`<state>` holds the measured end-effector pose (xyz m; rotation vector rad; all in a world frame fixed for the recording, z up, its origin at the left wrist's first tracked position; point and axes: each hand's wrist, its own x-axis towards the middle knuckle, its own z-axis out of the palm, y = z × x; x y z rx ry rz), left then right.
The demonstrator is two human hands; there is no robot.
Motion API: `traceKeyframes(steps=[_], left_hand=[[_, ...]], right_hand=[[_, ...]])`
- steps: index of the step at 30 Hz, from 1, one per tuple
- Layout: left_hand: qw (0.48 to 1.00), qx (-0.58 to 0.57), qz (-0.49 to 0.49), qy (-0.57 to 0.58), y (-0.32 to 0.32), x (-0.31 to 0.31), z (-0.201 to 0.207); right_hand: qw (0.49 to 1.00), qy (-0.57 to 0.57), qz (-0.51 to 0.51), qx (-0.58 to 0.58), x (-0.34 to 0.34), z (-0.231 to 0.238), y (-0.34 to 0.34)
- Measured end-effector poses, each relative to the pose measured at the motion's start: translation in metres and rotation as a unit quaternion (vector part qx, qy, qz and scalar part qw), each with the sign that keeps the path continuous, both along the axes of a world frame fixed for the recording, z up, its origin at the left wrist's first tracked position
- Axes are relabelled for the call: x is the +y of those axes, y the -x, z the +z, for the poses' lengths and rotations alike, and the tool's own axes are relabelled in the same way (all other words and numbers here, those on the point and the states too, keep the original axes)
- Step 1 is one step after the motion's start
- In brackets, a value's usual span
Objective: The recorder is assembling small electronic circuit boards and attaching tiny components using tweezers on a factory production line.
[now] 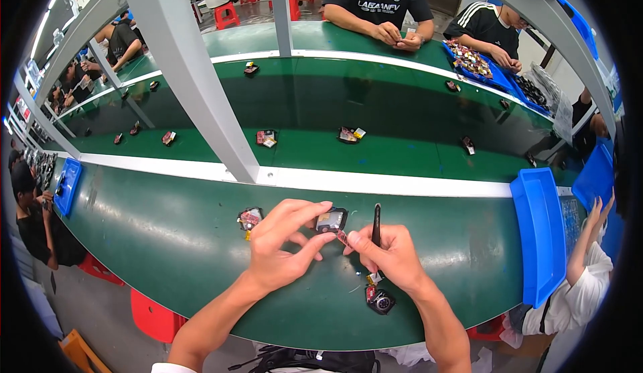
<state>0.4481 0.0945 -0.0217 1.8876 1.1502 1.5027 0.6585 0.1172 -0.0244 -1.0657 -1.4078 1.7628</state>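
Observation:
My left hand (281, 245) reaches around a small black device casing (331, 220) with a grey block inside. Its index finger rests at the upper edge and its thumb at the lower edge. My right hand (392, 256) is closed around slim black tweezers (377, 224), whose end sticks up past the fingers. By the right thumb, a small red circuit board (343, 238) lies against the casing's lower edge. Left of my left hand sits another opened device (250, 219) with yellow tabs. Below my right hand lies a device with a round lens-like part (380, 301).
A white rail (375, 182) separates my green worktop (167, 219) from a conveyor belt (301, 105) carrying several small devices. A grey post (194, 71) rises at the left. A blue bin (539, 239) stands at the right, with a person's hands (599, 209) beyond. Co-workers sit across the belt.

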Motion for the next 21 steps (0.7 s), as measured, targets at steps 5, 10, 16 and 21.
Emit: traceKeyframes(steps=[5, 10, 16, 21], left_hand=[[0.996, -0.009, -0.009, 0.086, -0.001, -0.001, 0.006], [0.976, -0.052, -0.067, 0.202, 0.006, 0.003, 0.000], [0.924, -0.175, -0.120, 0.318, 0.008, 0.004, 0.001], [0.915, -0.188, -0.062, 0.353, 0.008, 0.005, -0.001]], right_hand=[[0.996, -0.040, -0.072, 0.039, -0.002, -0.004, 0.005], [0.961, -0.229, -0.128, -0.088, -0.006, -0.004, 0.010], [0.893, -0.396, -0.135, -0.163, -0.007, -0.006, 0.013], [0.928, -0.319, -0.125, -0.147, -0.007, -0.007, 0.012]])
